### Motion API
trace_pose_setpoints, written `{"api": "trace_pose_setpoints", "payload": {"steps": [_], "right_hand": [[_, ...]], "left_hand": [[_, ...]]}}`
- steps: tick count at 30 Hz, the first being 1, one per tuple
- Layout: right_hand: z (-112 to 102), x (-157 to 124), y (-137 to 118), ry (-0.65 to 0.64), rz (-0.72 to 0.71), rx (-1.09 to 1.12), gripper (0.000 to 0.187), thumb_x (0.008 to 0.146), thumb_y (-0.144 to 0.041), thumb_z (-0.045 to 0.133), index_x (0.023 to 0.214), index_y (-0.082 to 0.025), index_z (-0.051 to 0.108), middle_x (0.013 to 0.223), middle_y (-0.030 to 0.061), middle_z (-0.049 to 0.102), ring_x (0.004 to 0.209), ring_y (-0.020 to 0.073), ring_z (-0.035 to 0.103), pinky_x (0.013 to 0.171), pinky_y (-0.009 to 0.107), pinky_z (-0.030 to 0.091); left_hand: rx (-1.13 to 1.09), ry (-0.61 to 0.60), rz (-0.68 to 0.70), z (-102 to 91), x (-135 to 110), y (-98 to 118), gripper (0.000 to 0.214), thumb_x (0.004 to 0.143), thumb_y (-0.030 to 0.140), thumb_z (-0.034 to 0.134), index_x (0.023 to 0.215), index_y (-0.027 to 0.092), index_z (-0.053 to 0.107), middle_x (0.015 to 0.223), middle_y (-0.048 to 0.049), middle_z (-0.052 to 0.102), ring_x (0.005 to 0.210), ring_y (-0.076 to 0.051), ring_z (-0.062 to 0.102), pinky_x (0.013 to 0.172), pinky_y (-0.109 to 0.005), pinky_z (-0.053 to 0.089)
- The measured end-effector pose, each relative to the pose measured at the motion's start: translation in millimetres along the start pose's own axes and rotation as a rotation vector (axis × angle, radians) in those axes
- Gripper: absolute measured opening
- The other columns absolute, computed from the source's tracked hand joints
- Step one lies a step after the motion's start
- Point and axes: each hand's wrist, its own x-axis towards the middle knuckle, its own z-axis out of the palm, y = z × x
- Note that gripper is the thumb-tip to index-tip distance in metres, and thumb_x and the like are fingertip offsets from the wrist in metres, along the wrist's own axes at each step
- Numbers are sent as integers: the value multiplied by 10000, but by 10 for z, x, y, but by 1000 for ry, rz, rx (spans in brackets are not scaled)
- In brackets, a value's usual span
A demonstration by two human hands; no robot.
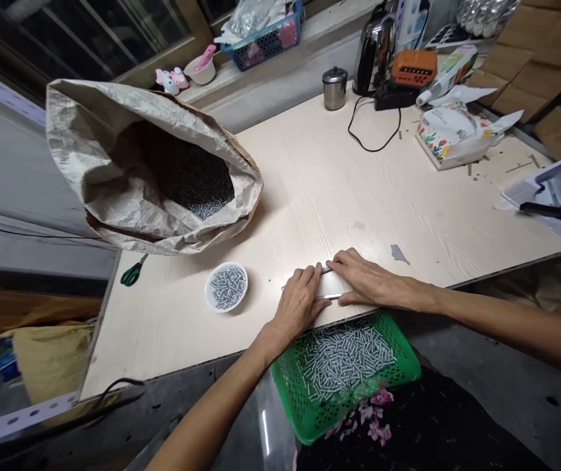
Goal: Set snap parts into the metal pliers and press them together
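Observation:
Near the table's front edge, my left hand (299, 299) and my right hand (359, 278) grip a flat piece with two thin metal edges (330, 296) from its two ends. Thumbs press the near edge and fingers the far one. Between my hands its middle looks pale like the tabletop, so I cannot tell whether it is solid. Just below, a green plastic basket (296, 402) holds many small metal springs or pins (349, 356). Left of my left hand stands a white bowl (206, 297) filled with similar pieces (228, 288).
A large woven sack (84, 157), open at the top, stands on the table's left with more metal pieces inside. Green-handled scissors (133, 271) lie at the left edge. Farther back are a metal canister (335, 88), a kettle (373, 52), an orange battery (414, 67) and a tissue pack (450, 134).

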Motion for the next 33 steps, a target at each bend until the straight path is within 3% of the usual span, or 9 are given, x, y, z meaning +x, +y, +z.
{"api": "trace_pose_setpoints", "payload": {"steps": [6, 9, 11, 16, 20, 23, 27, 30, 33], "right_hand": [[118, 106, 29, -13, 7, -105, 77, 886, -230, 563, 867, -158, 583, 855, 66, 559, 813, 192, 474, 741, 341, 423], [185, 181, 67, -55, 5, -156, 107, 891, -219, 554, 811, -157, 587, 815, 59, 568, 792, 185, 485, 740, 331, 416], [149, 198, 95, -67, -3, -159, 109, 874, -264, 588, 876, -156, 600, 870, 72, 584, 832, 196, 498, 759, 343, 424], [-59, 146, 154, 5, -92, -98, 676, 765, -542, 662, 1281, -157, 456, 1245, 149, 503, 1129, 284, 438, 891, 444, 417], [-34, 73, 100, 123, -53, -101, 339, 914, -391, 507, 1172, -175, 548, 1120, 117, 564, 1033, 245, 474, 857, 405, 411], [121, 19, 2, 55, -119, -122, 292, 882, -412, 565, 1036, -167, 597, 969, 83, 583, 899, 223, 480, 779, 365, 391], [346, 3, -76, 36, -137, -196, 140, 886, -301, 577, 945, -175, 595, 915, 51, 583, 858, 202, 467, 742, 334, 328], [404, 46, -59, 40, -102, -235, 95, 918, -244, 520, 892, -179, 584, 882, 40, 586, 836, 190, 461, 717, 319, 294], [368, 93, -1, 35, -68, -235, 130, 938, -254, 487, 876, -183, 576, 881, 34, 589, 828, 181, 458, 716, 314, 281]], "left_hand": [[-46, 10, -77, -6, 69, 45, 191, 906, 287, 505, 1030, 169, 589, 959, -79, 591, 920, -226, 507, 818, -384, 454], [-29, 7, -106, 19, 82, 58, 175, 920, 283, 481, 917, 169, 614, 882, -65, 599, 871, -214, 505, 793, -361, 449], [-14, 23, -115, 26, 57, 58, 186, 907, 292, 510, 1004, 168, 609, 932, -74, 606, 897, -222, 506, 803, -367, 453], [-52, 254, -155, -66, -210, 34, 513, 844, 344, 614, 1298, 164, 458, 1245, -137, 517, 1118, -260, 470, 901, -393, 440], [-54, 409, -431, -215, -503, -35, 240, 918, 343, 481, 944, 166, 641, 922, -77, 611, 910, -220, 536, 807, -345, 443], [-54, 283, -593, -252, -630, -66, 295, 897, 377, 511, 733, 166, 635, 777, -55, 593, 816, -211, 544, 712, -316, 420], [-75, 32, -690, -189, -622, -59, 265, 807, 416, 630, 701, 174, 650, 795, -47, 610, 820, -211, 561, 638, -289, 382], [-43, -69, -638, -148, -584, -108, 201, 809, 349, 636, 721, 171, 664, 818, -51, 616, 832, -205, 565, 630, -281, 377], [65, -69, -504, -157, -634, -144, 183, 842, 275, 595, 726, 152, 666, 797, -63, 605, 825, -210, 560, 649, -289, 391]]}}
